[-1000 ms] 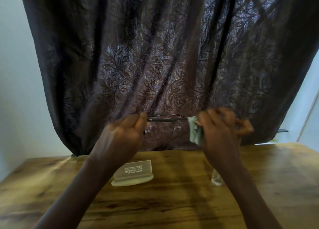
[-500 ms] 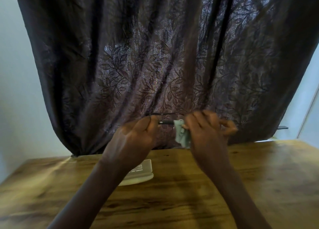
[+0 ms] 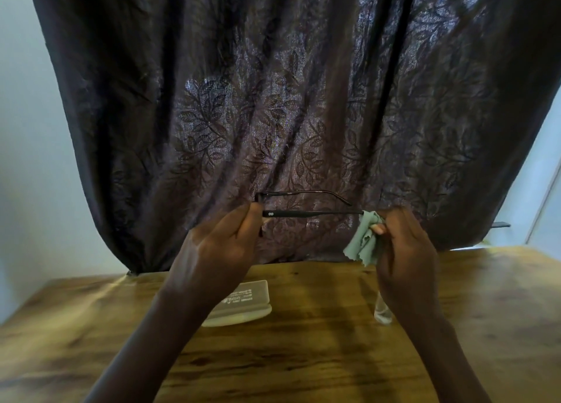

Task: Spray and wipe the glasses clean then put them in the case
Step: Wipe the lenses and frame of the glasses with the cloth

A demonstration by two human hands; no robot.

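- Left hand (image 3: 224, 244) is raised above the table (image 3: 303, 357), thumb and fingers pinching the glasses (image 3: 312, 213) at the hinge end of the frame.
- Glasses are held in the air in front of the curtain (image 3: 273, 99), dark thin frame, both temple arms unfolded and pointing to the right. Lenses are hidden behind the left fingers.
- Near temple arm has a small white loop logo close to the left thumb.
- Right hand (image 3: 406, 250) pinches a pale green cloth (image 3: 364, 241), fingers curled, with the cloth wrapped on the tip of the near temple arm. The rest of the cloth hangs loose below the fingers.
- Far temple arm is free, nothing touching its tip.
- Case (image 3: 243, 304), pale with printed text on top, lies flat on the table under the left hand, partly covered by the left forearm. Can't tell if the lid is latched.
- Spray bottle (image 3: 383, 311), small and clear, stands on the table right of the case, mostly hidden behind the right wrist.
- Table is wood grain. Curtain is dark with a leaf pattern and hangs to the back edge of the table.
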